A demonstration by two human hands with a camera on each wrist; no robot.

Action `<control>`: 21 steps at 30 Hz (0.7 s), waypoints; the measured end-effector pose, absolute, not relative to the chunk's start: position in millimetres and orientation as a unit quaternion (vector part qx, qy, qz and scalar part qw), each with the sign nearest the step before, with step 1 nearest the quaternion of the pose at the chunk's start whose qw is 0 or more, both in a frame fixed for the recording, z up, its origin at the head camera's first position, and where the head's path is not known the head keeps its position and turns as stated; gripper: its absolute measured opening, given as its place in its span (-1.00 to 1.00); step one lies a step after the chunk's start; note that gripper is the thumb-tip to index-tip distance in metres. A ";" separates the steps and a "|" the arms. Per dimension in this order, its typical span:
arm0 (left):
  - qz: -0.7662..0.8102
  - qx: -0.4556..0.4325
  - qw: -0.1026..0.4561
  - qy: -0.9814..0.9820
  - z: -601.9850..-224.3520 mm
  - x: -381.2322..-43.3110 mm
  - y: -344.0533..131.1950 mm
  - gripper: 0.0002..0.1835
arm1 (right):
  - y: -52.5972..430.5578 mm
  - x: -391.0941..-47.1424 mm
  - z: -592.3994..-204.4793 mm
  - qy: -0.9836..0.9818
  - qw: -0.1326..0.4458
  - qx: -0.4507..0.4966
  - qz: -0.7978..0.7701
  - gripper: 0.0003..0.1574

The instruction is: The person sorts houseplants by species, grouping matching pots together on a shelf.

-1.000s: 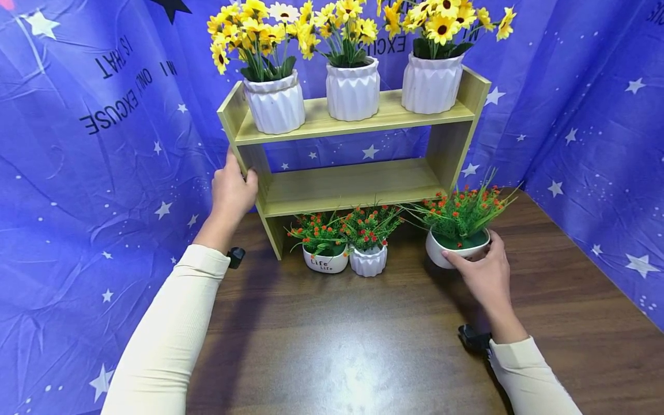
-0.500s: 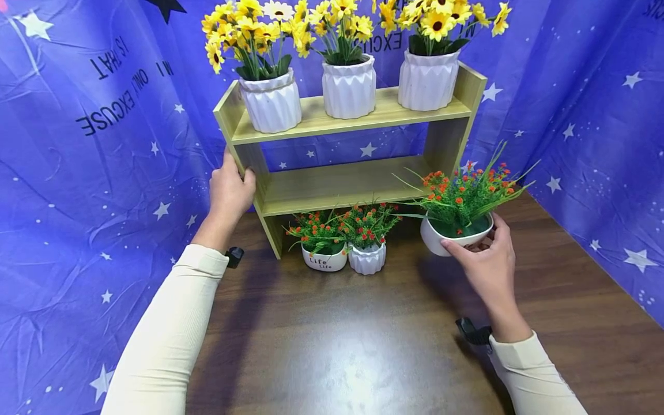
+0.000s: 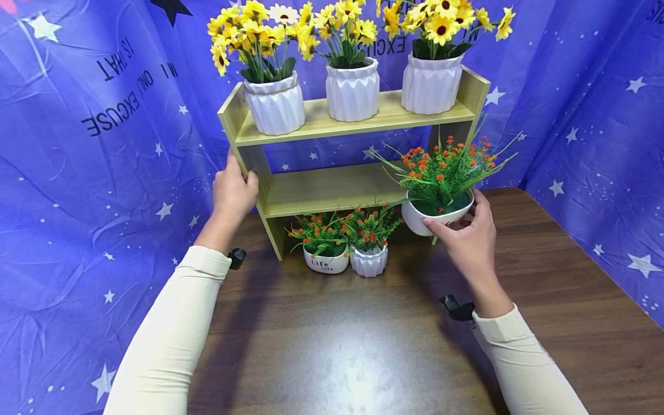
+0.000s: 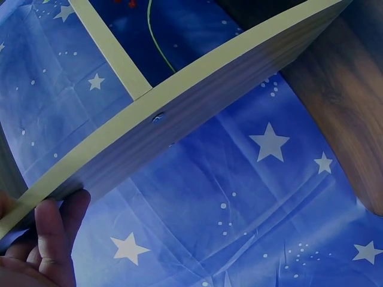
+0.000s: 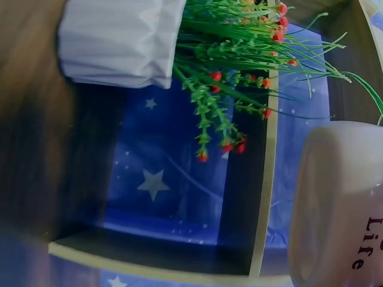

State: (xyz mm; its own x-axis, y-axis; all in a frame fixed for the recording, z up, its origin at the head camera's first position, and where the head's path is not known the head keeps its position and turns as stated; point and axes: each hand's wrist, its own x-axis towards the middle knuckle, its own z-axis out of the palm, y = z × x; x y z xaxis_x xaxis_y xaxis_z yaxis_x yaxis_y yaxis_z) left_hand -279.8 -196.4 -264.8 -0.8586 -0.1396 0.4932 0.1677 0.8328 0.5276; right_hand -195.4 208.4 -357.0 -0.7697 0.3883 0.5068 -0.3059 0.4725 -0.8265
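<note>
My right hand (image 3: pixel 474 245) holds a white oval flowerpot (image 3: pixel 415 220) by its sides, the thumb on the front. Orange-red flowers and long grass blades (image 3: pixel 446 167) rise from it, overlapping the shelf's right post in the head view. "Life" lettering shows on the pot (image 5: pixel 341 203) in the right wrist view; its base hangs above the tabletop. My left hand (image 3: pixel 232 193) grips the left side panel of a two-tier wooden shelf (image 3: pixel 327 185). In the left wrist view its fingers (image 4: pixel 54 233) lie along the panel's outer face (image 4: pixel 197 113).
Three ribbed white pots with yellow flowers (image 3: pixel 353 95) stand on the top board. Below the middle board, an oval "Life" pot (image 3: pixel 324 264) and a small ribbed pot (image 3: pixel 369 264) with red flowers stand on the brown table (image 3: pixel 321 334). Blue star-printed curtain (image 3: pixel 104 230) surrounds it.
The right hand has lifted the flowerpot off the table, then carried it up and left, in front of the shelf's right end. My left hand keeps its grip on the side panel.
</note>
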 end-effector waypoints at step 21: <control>-0.288 -0.005 0.268 -0.919 -265.6 -279.5 -196.0 -0.44 | 181.9 -270.2 -335.2 -0.838 0.298 -0.043 0.455 0.20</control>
